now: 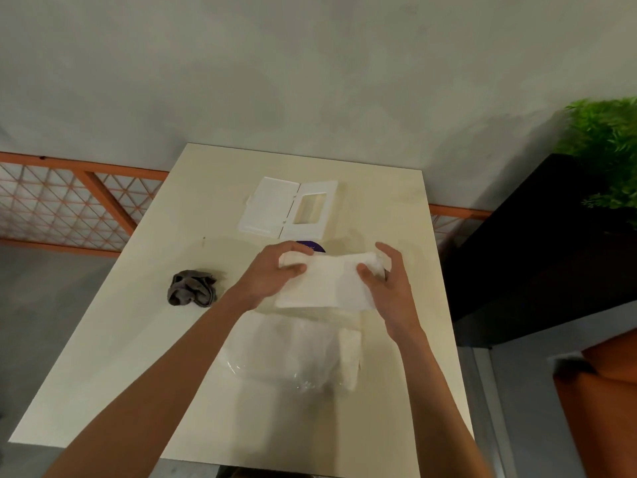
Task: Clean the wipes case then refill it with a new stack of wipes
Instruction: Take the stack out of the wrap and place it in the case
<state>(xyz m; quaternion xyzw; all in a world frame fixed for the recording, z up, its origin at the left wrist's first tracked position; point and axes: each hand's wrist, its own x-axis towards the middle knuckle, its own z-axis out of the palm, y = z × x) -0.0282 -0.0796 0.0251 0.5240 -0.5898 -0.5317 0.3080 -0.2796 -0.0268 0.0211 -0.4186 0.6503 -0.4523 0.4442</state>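
Note:
A white stack of wipes (327,281) is held above the middle of the cream table (113,339). My left hand (272,270) grips its left end and my right hand (389,281) grips its right end. The white wipes case (269,208) lies open and flat on the far part of the table, beyond the hands, its lid with a rectangular window (310,208) folded out to the right. Below the stack lies a clear plastic wrapper (286,353). A purple sticker or label (315,244) peeks out just behind the stack.
A crumpled grey cloth (193,288) lies on the table left of my left hand. A black planter box (537,250) with a green plant (606,146) stands to the right of the table. An orange lattice fence (69,205) runs behind on the left.

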